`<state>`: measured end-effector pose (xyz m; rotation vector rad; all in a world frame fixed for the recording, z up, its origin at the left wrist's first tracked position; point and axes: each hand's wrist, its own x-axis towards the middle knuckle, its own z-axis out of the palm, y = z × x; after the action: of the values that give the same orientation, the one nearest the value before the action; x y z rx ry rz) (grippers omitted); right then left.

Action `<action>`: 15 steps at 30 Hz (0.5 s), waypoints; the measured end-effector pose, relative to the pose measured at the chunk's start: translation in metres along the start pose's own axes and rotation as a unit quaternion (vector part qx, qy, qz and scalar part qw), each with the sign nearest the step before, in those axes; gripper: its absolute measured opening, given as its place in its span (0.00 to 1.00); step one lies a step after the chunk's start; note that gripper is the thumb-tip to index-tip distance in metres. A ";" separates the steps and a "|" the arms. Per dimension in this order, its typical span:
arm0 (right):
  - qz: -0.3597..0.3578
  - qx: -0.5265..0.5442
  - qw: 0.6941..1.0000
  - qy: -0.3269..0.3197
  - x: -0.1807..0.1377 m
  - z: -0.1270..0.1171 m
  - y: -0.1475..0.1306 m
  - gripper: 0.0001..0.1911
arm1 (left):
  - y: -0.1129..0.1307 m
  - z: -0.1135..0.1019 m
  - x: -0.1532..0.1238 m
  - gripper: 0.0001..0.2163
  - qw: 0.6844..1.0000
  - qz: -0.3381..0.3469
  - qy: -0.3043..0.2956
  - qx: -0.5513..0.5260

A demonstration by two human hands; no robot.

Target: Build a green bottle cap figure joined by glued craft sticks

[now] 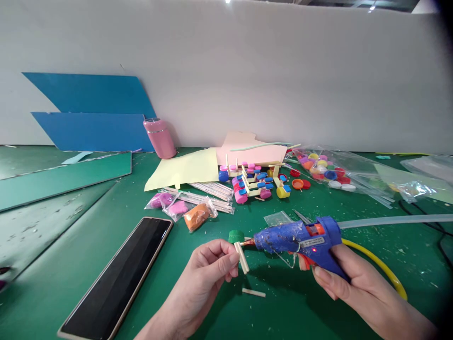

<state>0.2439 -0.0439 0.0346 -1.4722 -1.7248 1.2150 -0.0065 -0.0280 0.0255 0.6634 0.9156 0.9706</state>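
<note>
Between thumb and fingers, my left hand [208, 269] pinches a short pale wooden stick piece [242, 259], with what looks like a second strip along it. A green bottle cap [236, 235] sits at the upper end of the wood; whether it is attached I cannot tell. My right hand [350, 274] grips a blue hot glue gun [293, 238] by its handle, fingers at the orange trigger. The copper-coloured nozzle [249, 242] points left and meets, or nearly meets, the top of the wood. Below lies a loose short stick [254, 293].
A phone [120, 278] lies at left. Behind are clay packets [197, 216], wrapped sticks [208, 198], small cap-and-stick builds [255, 182], a bag of bottle caps [325, 167] and a pink tumbler [161, 138]. A clear glue stick [392, 220] trails from the gun; yellow tubing [380, 267] curves behind my right hand.
</note>
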 end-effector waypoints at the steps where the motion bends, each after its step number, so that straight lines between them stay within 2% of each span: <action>1: -0.001 0.000 1.000 0.000 0.000 0.000 0.000 0.13 | 0.000 0.000 0.000 0.07 1.000 0.000 0.001 0.000; 6: -0.004 0.009 0.999 0.039 0.000 0.003 -0.006 0.13 | 0.000 0.000 0.000 0.07 1.000 -0.003 -0.001 -0.003; 15: 0.001 0.026 0.999 0.025 -0.001 0.004 -0.005 0.14 | 0.001 -0.001 0.001 0.07 1.000 0.009 -0.007 0.001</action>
<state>0.2385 -0.0461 0.0377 -1.4609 -1.6469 1.2057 -0.0075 -0.0267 0.0252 0.6797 0.8992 0.9795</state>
